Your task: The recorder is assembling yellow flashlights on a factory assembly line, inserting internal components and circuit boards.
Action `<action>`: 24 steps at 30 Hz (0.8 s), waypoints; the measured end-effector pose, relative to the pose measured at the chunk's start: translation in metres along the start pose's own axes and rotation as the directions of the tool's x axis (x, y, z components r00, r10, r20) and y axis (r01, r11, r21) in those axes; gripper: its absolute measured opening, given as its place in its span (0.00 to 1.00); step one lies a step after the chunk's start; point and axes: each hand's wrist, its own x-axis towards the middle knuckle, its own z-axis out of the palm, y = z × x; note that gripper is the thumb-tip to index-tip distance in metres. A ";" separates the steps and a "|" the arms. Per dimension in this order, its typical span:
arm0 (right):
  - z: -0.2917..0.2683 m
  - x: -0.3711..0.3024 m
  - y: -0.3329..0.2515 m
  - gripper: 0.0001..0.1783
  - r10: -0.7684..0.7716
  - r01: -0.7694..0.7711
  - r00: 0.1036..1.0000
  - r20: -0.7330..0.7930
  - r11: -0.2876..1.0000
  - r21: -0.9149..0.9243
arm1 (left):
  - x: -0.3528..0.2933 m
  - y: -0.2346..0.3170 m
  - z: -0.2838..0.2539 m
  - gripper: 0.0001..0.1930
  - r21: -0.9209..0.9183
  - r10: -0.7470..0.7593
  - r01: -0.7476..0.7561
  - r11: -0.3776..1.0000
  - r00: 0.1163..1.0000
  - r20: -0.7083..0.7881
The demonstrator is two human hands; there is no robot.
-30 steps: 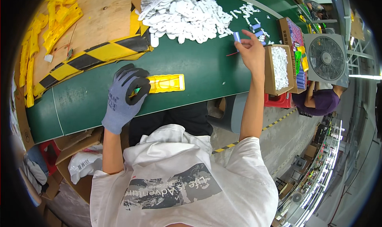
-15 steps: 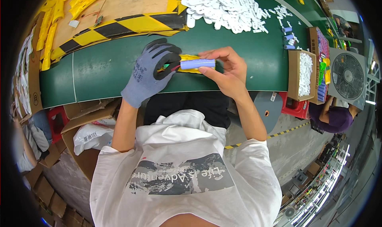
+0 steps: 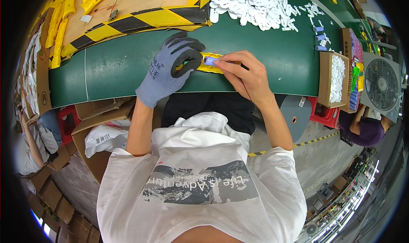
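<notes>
My left hand (image 3: 172, 65), in a grey glove with black fingertips, is closed around one end of a long yellow plastic shell (image 3: 208, 69) above the green work surface. A bit of green, perhaps a circuit board (image 3: 181, 66), shows beside its fingers. My bare right hand (image 3: 250, 76) pinches a light purple cylindrical battery cell (image 3: 210, 61) between thumb and fingers. The cell is tilted over the shell, one end toward my left hand. My fingers cover its other end. A thin red wire (image 3: 207, 53) runs near the cell.
White plastic pieces (image 3: 255, 8) lie heaped at the back, with several loose purple cells (image 3: 320, 37) to their right. A striped edge (image 3: 136, 23) borders a wooden board holding yellow shells. Cardboard box (image 3: 324, 79) and fan (image 3: 380, 80) stand at the right. Other people sit at both sides.
The cell lay lengthwise along the yellow shell; now my right hand has tilted it up out of line. The shell's inside shows more. The whole view has shifted slightly.
</notes>
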 end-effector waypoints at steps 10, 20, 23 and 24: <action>-0.002 0.008 -0.009 0.15 0.039 -0.038 0.999 0.016 0.998 -0.043 | -0.001 0.000 -0.006 0.19 -0.093 -0.057 0.049 0.994 0.994 -0.091; 0.023 -0.001 -0.032 0.30 0.566 -0.391 0.724 -0.393 0.807 0.442 | -0.042 0.030 0.013 0.25 -0.474 -0.543 0.288 0.832 0.598 -0.589; 0.035 0.002 -0.044 0.29 0.497 -0.413 0.726 -0.475 0.868 0.277 | -0.014 0.058 0.042 0.36 -0.477 -0.526 0.332 0.814 0.770 -0.362; 0.042 0.002 -0.046 0.29 0.424 -0.380 0.761 -0.491 0.905 0.192 | 0.001 0.064 0.047 0.41 -0.402 -0.439 0.275 0.874 0.802 -0.406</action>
